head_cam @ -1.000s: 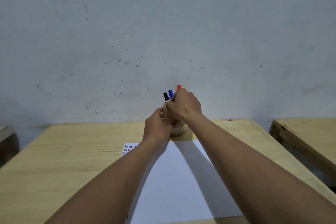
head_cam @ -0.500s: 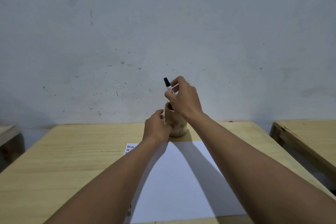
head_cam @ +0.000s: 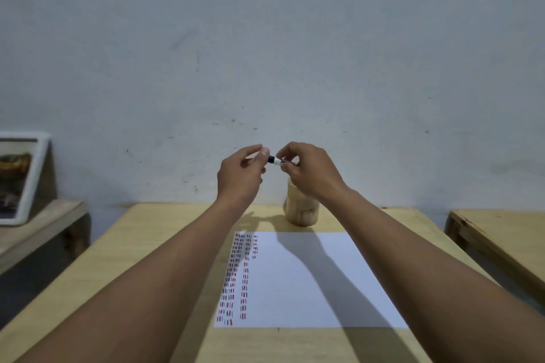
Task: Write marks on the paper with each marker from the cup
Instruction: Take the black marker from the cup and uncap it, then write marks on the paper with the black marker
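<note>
Uncapping is the step I judge to be in hand: my left hand (head_cam: 240, 175) and right hand (head_cam: 309, 169) meet in the air above the light wooden counter (head_cam: 165, 244), each pinching one end of a slim white marker with a black cap (head_cam: 274, 160). The left fingers (head_cam: 263, 156) are closed on the dark cap end; the right fingers (head_cam: 285, 158) are closed on the white barrel. Just below the right hand stands the round pale wooden cup (head_cam: 302, 211); I cannot see whether other markers remain in it. Nearer me than both hands lies the white sheet of paper (head_cam: 309, 277), with columns of short red and dark dashes along its left edge (head_cam: 236, 274).

To do this well, I would pull straight along the marker's axis, not bend it, keep the right grip firm, and hold on to the cap. Then I would bring the tip down beside the last, shortest column.
</note>
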`<state>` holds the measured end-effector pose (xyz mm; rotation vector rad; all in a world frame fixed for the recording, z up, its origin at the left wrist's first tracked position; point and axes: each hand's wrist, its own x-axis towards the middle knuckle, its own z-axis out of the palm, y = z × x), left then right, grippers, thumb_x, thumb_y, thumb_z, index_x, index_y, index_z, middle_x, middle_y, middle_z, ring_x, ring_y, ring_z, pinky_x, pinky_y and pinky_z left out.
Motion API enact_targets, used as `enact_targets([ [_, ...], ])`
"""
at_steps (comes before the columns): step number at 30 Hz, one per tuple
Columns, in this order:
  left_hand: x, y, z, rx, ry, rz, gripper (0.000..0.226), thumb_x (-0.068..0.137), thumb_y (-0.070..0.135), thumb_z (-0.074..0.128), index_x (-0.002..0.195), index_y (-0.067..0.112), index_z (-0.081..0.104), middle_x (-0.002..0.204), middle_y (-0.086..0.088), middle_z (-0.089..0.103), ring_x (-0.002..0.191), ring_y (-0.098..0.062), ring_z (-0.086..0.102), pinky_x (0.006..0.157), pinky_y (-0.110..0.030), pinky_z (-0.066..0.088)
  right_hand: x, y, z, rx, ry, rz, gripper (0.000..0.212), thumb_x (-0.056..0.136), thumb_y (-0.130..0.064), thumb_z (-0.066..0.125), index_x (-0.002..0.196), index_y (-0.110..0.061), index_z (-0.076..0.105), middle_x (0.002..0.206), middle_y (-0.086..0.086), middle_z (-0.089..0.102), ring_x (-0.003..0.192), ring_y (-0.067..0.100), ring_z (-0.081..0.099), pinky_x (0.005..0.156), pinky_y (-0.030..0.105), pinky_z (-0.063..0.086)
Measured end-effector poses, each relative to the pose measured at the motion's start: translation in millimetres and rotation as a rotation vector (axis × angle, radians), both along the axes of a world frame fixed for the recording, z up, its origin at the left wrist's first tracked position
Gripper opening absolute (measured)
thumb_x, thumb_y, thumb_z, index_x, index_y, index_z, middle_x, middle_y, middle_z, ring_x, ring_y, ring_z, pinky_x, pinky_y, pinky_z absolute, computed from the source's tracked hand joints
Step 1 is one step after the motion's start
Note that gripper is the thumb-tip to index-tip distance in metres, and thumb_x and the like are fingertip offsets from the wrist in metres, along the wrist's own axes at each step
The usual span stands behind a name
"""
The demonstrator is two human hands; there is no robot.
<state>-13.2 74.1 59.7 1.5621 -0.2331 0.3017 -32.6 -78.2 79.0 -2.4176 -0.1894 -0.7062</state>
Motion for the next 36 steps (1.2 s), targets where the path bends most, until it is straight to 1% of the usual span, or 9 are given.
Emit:
enact_targets([
  [6,-18.1,12.5,6.6,0.007,0.018,-0.064,0.007,0.089,0.015,0.072,0.091,0.019,0.078,0.089,-0.005,0.075,0.084,-0.018,0.070,0.079,-0.033,0.060,-26.0,9.3,8.6,-0.070,-0.001,-0.029,0.020,0.096,-0.015,0.062,0.112,-0.022,0.072,0.111,-0.005,0.073,0.099,0.019,0.066,0.086,0.040,0.054],
  [11,-25.9,12.0,8.4,-0.112,0.051,-0.039,0.006,0.090,0.012,0.071,0.091,0.012,0.077,0.085,-0.008,0.073,0.079,-0.017,0.068,0.078,-0.030,0.061,-43.3,16.6,9.1,-0.159,-0.145,-0.132,0.017,0.096,-0.029,0.064,0.112,-0.021,0.065,0.109,-0.003,0.058,0.085,0.022,0.064,0.069,0.033,0.047],
  [14,-30.8,11.4,10.1,-0.185,0.064,-0.010,0.006,0.091,0.011,0.070,0.091,0.009,0.076,0.085,-0.010,0.072,0.078,-0.017,0.068,0.077,-0.029,0.061,-51.7,23.1,11.6,-0.168,-0.155,-0.226,0.020,0.097,-0.035,0.062,0.106,-0.018,0.059,0.098,-0.001,0.064,0.084,0.026,0.061,0.064,0.033,0.041],
  [17,-34.9,12.0,12.2,-0.259,0.069,-0.009,0.007,0.092,0.011,0.069,0.091,0.008,0.075,0.082,-0.008,0.071,0.076,-0.015,0.069,0.075,-0.027,0.060,-59.0,34.6,10.8,0.049,-0.068,-0.280,0.033,0.094,-0.044,0.059,0.075,-0.018,0.056,0.070,-0.002,0.063,0.074,0.026,0.057,0.058,0.032,0.040],
  [19,-37.6,12.7,13.1,-0.267,0.058,-0.017,0.007,0.092,0.011,0.068,0.091,0.007,0.075,0.083,-0.007,0.071,0.075,-0.014,0.069,0.075,-0.026,0.060,-64.2,44.1,9.8,0.377,0.019,-0.239,0.046,0.093,-0.047,0.061,0.062,-0.012,0.059,0.059,0.004,0.060,0.062,0.023,0.055,0.051,0.029,0.038],
  [22,-41.8,13.6,13.0,-0.229,0.040,-0.038,0.008,0.092,0.010,0.069,0.093,0.006,0.075,0.083,-0.008,0.071,0.076,-0.014,0.069,0.076,-0.027,0.061,-68.1,52.5,10.2,0.952,0.187,-0.081,0.035,0.093,-0.042,0.068,0.080,-0.010,0.073,0.068,0.005,0.066,0.055,0.015,0.055,0.048,0.024,0.045],
  [25,-43.3,18.1,12.0,-0.167,0.030,-0.043,0.008,0.092,0.012,0.069,0.093,0.008,0.075,0.087,-0.009,0.074,0.080,-0.015,0.071,0.078,-0.030,0.062,-66.6,56.4,10.8,1.262,0.256,0.034,0.021,0.094,-0.028,0.071,0.083,-0.010,0.072,0.067,0.001,0.063,0.049,0.009,0.053,0.045,0.018,0.047],
  [29,-43.9,27.0,9.9,-0.114,0.033,-0.030,0.010,0.093,0.014,0.069,0.094,0.006,0.075,0.084,-0.007,0.073,0.079,-0.014,0.071,0.078,-0.033,0.062,-64.4,67.5,7.9,1.400,0.239,0.096,0.019,0.096,-0.017,0.068,0.082,-0.003,0.070,0.065,0.004,0.065,0.046,0.008,0.058,0.048,0.015,0.052],
  [36,-35.3,54.8,-1.4,-0.011,0.052,0.070,0.015,0.091,0.020,0.069,0.078,0.017,0.075,0.080,-0.007,0.073,0.075,-0.018,0.069,0.080,-0.041,0.063,-56.3,82.5,-5.5,1.385,0.174,0.116,0.017,0.096,-0.008,0.056,0.084,0.000,0.064,0.065,0.008,0.059,0.049,0.012,0.054,0.048,0.018,0.053],
])
